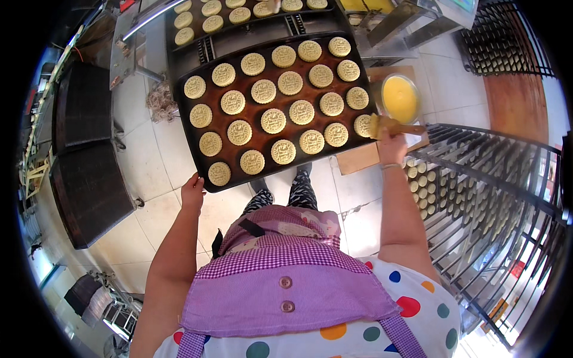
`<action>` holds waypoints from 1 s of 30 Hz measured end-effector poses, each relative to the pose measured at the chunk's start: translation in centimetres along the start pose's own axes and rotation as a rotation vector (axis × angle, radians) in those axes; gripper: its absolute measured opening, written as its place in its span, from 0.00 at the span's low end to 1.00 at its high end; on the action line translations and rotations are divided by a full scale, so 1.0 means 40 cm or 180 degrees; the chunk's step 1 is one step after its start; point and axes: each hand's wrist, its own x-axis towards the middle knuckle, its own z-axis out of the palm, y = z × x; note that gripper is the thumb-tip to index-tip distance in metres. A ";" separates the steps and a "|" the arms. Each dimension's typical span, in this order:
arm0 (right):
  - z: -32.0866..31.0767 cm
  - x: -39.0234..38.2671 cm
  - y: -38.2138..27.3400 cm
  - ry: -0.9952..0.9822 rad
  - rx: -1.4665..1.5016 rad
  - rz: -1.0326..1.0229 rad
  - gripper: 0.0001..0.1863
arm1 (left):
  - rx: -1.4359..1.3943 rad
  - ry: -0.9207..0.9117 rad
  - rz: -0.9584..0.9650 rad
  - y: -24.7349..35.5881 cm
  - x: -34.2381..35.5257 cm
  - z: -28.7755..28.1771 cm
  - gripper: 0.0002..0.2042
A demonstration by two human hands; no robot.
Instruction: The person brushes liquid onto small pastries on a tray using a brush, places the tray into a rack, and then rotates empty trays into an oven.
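Note:
A dark baking tray (197,164) lies tilted before me, bearing rows of round pale-yellow stamped pastries (273,121). At its near left corner, my left hand (192,191) is closed on the edge. My right hand (392,149) grips a pastry brush (401,127) by its wooden handle, at the tray's right edge. The bristles are over or against the pastry in the near right corner; contact is hard to tell. Just beyond that hand stands a round metal bowl (419,95) of yellow liquid, like egg wash.
Another tray of pastries sits beyond mine on a dark conveyor-like frame (250,36). To the right is a metal rack (489,155) loaded with trays of pastries. Dark trays or panels (89,197) stand at left. A cardboard piece (358,160) is under the bowl, above a tiled floor (161,221).

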 end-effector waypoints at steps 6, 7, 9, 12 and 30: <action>0.174 -0.257 -0.203 -0.1803 0.0695 -0.0183 0.22 | 0.0277 0.0251 -0.0038 -0.022 0.018 -0.001 0.16; 0.158 -0.263 -0.225 -0.2168 0.0922 -0.0056 0.25 | 0.0341 0.0268 -0.0023 -0.030 0.025 -0.007 0.16; 0.138 -0.173 -0.134 -0.1478 -0.0183 0.0193 0.20 | 0.0450 0.0299 0.0009 -0.040 0.034 -0.012 0.16; 0.001 0.034 0.080 -0.0119 0.1526 0.0170 0.19 | 0.0530 0.0396 -0.0117 -0.003 0.015 0.005 0.16; 0.029 0.170 0.235 -0.1758 0.3096 0.2889 0.32 | -0.0970 0.0424 -0.0465 0.061 0.019 0.061 0.18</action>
